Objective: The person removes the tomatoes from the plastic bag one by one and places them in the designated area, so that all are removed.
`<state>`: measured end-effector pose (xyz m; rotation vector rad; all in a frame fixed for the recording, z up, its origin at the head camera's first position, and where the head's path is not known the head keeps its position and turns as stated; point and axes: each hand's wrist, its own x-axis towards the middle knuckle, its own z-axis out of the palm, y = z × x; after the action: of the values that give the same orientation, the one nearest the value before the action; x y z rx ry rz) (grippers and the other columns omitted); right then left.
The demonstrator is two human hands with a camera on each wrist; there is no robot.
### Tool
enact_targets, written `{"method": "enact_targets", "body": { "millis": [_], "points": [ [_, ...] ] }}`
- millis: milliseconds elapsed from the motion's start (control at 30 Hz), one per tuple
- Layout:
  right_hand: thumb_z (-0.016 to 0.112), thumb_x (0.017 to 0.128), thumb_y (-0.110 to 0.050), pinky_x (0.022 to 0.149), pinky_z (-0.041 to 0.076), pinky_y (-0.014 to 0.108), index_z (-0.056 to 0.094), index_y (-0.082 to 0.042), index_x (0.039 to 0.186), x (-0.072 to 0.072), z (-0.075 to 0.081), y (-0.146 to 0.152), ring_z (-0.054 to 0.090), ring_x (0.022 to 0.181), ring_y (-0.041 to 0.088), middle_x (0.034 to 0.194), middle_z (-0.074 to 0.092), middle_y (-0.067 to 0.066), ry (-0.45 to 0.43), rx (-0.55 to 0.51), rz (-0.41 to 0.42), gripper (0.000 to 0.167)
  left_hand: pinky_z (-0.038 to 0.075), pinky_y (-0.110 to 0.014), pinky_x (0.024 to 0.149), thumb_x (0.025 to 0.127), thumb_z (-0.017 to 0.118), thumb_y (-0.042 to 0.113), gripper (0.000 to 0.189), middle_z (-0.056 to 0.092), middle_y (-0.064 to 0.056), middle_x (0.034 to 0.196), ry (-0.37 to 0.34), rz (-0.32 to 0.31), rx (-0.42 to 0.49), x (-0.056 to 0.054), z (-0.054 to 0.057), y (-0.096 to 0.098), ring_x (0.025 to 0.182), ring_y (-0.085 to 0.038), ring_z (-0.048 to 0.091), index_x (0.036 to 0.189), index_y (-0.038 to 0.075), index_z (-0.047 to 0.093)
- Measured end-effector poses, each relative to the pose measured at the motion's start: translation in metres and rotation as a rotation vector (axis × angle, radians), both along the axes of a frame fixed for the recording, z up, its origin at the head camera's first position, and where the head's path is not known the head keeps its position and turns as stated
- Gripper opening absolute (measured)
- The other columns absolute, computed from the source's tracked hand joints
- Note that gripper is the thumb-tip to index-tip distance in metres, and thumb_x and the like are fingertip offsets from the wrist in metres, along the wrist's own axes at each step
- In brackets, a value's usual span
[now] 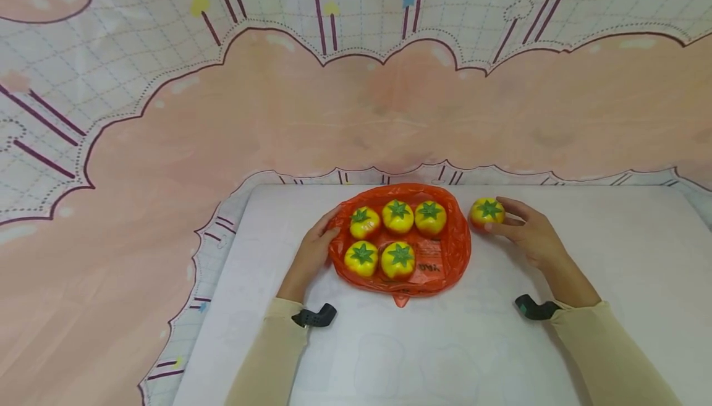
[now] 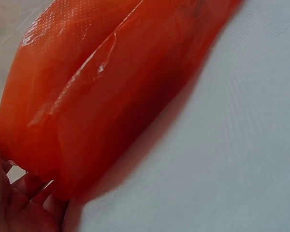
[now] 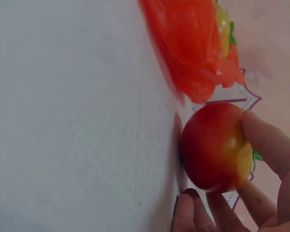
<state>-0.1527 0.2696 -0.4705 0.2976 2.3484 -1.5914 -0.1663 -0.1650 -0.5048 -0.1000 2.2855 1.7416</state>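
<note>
Head view: right hand [image 1: 531,236] is pinching a yellow-red fruit [image 1: 481,212] between thumb and fingers; left hand [image 1: 314,246] is gripping the red bag [image 1: 459,251], beyond those fingertips. Pinching lightly, steadying the rim seems best.

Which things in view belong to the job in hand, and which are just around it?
Part of the job:
red bag, its edge gripped by the left hand
single fruit, pinched by the right hand beside the bag
five fruits inside the bag

Just around:
white table
patterned cloth
wrist cameras
</note>
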Motion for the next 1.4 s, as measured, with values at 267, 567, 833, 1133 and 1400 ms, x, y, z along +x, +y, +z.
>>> {"method": "enact_targets", "body": {
  "millis": [267, 567, 833, 1133, 1400],
  "points": [
    [0.077, 0.091, -0.037, 0.115, 0.039, 0.054, 0.023, -0.017, 0.164, 0.001, 0.000, 0.001, 0.035, 0.149, 0.044, 0.169, 0.020, 0.018, 0.005, 0.005, 0.016, 0.093, 0.043, -0.045, 0.117, 0.106, 0.049, 0.029, 0.045, 0.037, 0.012, 0.163, -0.004, 0.000, 0.021, 0.000, -0.002, -0.001, 0.152, -0.021, 0.035, 0.144, 0.053, 0.049],
    [0.075, 0.092, -0.039, 0.103, 0.050, 0.026, 0.024, -0.018, 0.164, 0.001, -0.002, 0.009, 0.038, 0.148, 0.039, 0.168, 0.024, 0.017, 0.015, -0.033, 0.024, 0.090, 0.041, -0.046, 0.119, 0.106, 0.049, 0.030, 0.045, 0.037, 0.012, 0.163, -0.005, 0.004, 0.014, -0.001, -0.003, 0.000, 0.152, -0.021, 0.034, 0.145, 0.053, 0.048],
    [0.074, 0.092, -0.044, 0.088, 0.056, 0.015, 0.025, -0.023, 0.163, 0.005, 0.000, 0.011, 0.039, 0.146, 0.038, 0.170, 0.022, 0.013, 0.003, -0.051, -0.032, 0.089, 0.041, -0.047, 0.118, 0.106, 0.049, 0.030, 0.045, 0.037, 0.013, 0.163, -0.012, 0.002, 0.013, -0.001, -0.001, 0.001, 0.151, -0.021, 0.035, 0.144, 0.054, 0.049],
    [0.074, 0.090, -0.049, 0.087, 0.058, 0.017, 0.032, -0.025, 0.161, 0.013, 0.009, 0.011, 0.046, 0.140, 0.032, 0.168, 0.027, 0.012, 0.030, -0.021, -0.051, 0.087, 0.037, -0.048, 0.121, 0.106, 0.049, 0.030, 0.045, 0.037, 0.013, 0.163, -0.008, -0.003, -0.001, -0.001, 0.000, 0.000, 0.153, -0.020, 0.031, 0.145, 0.053, 0.048],
    [0.073, 0.090, -0.049, 0.085, 0.056, 0.013, 0.038, -0.026, 0.159, 0.018, 0.019, 0.007, 0.047, 0.136, 0.026, 0.165, 0.033, 0.012, 0.066, -0.008, -0.064, 0.080, 0.038, -0.046, 0.121, 0.106, 0.049, 0.028, 0.046, 0.037, 0.012, 0.163, -0.010, -0.006, 0.015, -0.002, -0.001, -0.001, 0.153, -0.020, 0.032, 0.146, 0.050, 0.048]
  ]
}}
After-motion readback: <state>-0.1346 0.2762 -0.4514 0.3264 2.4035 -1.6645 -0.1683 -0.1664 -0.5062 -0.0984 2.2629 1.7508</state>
